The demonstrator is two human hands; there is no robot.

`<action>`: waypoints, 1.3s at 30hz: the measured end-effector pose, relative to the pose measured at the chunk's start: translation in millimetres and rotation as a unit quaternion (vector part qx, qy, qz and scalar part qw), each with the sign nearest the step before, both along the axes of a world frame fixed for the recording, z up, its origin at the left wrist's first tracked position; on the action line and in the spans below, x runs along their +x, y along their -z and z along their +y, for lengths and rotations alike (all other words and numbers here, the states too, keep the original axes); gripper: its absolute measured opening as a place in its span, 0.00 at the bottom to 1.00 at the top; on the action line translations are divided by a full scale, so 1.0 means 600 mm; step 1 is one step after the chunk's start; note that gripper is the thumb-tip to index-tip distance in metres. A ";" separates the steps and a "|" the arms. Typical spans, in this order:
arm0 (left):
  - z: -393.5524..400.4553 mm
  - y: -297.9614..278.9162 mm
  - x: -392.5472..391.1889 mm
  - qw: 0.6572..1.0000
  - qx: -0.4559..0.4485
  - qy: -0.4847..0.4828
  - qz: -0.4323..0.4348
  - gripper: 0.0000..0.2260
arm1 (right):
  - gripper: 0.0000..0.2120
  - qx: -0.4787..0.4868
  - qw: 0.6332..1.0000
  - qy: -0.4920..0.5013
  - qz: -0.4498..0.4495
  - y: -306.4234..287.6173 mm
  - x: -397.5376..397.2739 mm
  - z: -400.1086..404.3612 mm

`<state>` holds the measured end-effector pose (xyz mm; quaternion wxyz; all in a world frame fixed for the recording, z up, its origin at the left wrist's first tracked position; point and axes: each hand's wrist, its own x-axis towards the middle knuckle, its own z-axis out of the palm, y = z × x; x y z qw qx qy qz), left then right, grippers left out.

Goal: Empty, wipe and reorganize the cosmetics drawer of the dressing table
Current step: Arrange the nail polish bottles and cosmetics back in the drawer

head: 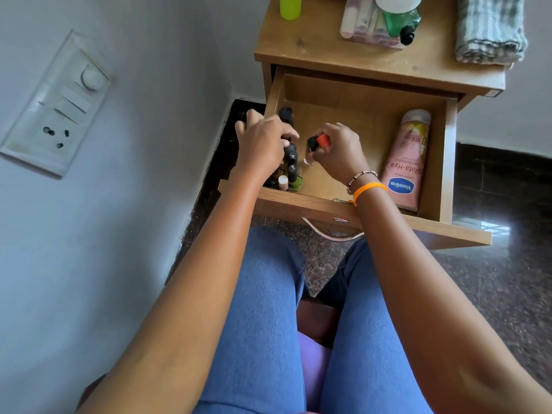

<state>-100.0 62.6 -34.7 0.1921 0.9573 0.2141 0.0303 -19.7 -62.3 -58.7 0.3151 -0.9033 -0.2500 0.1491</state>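
The wooden drawer (352, 97) of the dressing table stands pulled out. Several small nail polish bottles (291, 162) with dark caps stand in a row along its left wall. My left hand (263, 138) rests over that row with its fingers closed around one dark-capped bottle. My right hand (337, 147) holds an orange nail polish bottle (321, 141) with a black cap just above the drawer floor. A pink Vaseline lotion tube (407, 159) lies along the drawer's right side.
On the table top (313, 46) stand a lime-green bottle (290, 6), a clear pouch of cosmetics (367, 22) with a green bottle, and a folded checked cloth (490, 26). A switchboard (56, 106) is on the left wall. My knees in jeans are below the drawer handle (328, 233).
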 end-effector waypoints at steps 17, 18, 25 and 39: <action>0.014 0.012 -0.007 1.000 -0.013 -0.018 -0.005 0.14 | 0.17 -0.048 0.995 -0.054 0.069 0.007 0.002 0.025; 0.015 0.011 -0.007 1.000 -0.012 -0.019 -0.002 0.14 | 0.17 -0.046 0.995 -0.056 0.071 0.006 0.002 0.025; 0.013 0.014 -0.013 1.000 0.003 -0.025 -0.019 0.19 | 0.16 -0.050 0.993 -0.088 0.062 0.000 -0.003 0.021; 0.015 0.016 -0.025 0.998 -0.042 -0.028 -0.050 0.28 | 0.16 -0.033 0.993 -0.045 0.108 -0.001 0.000 0.017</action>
